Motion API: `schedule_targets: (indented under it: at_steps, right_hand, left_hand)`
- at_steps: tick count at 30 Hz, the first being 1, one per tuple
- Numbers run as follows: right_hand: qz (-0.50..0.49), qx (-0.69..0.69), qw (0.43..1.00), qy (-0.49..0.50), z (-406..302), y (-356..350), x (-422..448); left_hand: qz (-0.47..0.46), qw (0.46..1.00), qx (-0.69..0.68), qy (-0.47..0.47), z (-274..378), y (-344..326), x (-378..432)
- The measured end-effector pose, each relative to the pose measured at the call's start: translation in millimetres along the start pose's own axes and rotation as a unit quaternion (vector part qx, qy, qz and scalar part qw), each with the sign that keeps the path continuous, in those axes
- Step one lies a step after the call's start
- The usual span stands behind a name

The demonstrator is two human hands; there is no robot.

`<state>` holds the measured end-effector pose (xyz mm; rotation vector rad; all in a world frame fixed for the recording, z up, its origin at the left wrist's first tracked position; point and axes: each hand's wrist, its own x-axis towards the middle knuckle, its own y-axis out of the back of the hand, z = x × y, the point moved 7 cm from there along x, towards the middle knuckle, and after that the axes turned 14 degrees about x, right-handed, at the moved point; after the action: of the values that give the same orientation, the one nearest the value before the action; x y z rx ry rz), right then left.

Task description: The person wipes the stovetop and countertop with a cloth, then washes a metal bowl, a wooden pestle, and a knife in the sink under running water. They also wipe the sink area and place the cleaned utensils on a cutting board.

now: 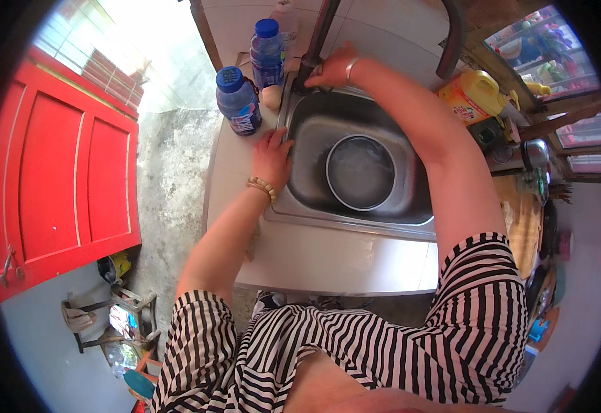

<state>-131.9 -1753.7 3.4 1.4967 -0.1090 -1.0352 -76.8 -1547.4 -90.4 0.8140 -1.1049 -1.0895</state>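
My left hand (272, 159) rests on the left rim of a stainless steel sink (305, 217), its fingers apart and holding nothing. At the sink's back left corner, my right hand (334, 69) touches the base of a dark faucet (308, 67). Part of its grip is hidden, so I cannot tell whether its fingers close on the handle. A round metal basin (360, 173) with a pale rim sits in the sink and looks to hold cloudy water. Two blue-capped plastic bottles (238, 100) stand left of the faucet, near a small pale round object (271, 97).
A yellow jug (478, 93) stands right of the sink, with a metal flask (517, 155) and a wooden board (525, 222) farther along. The faucet's curved spout (452, 41) hangs overhead. A red door (63, 170) and a wooden stool (132, 304) are at the left.
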Motion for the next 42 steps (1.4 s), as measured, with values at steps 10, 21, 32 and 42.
schedule_targets:
  at_steps: [10, 21, 32, 42]
  right_hand:
    - [0.176, -0.440, 0.881, 0.016, -68, -26, -33]
    - [0.492, 0.098, 0.842, 0.200, -58, 57, -102]
    - [0.253, -0.344, 0.898, 0.105, -97, -11, 3]
    - [0.190, -0.093, 0.977, 0.000, -71, -73, 98]
  left_hand:
    - [-0.015, 1.000, 0.024, 0.013, 1, 1, -5]
    - [0.027, 0.999, -0.013, 0.018, -3, 2, -8]
    - [0.040, 0.999, -0.002, 0.029, -9, 3, -12]
    - [0.047, 0.999, 0.000, 0.014, -2, 1, -9]
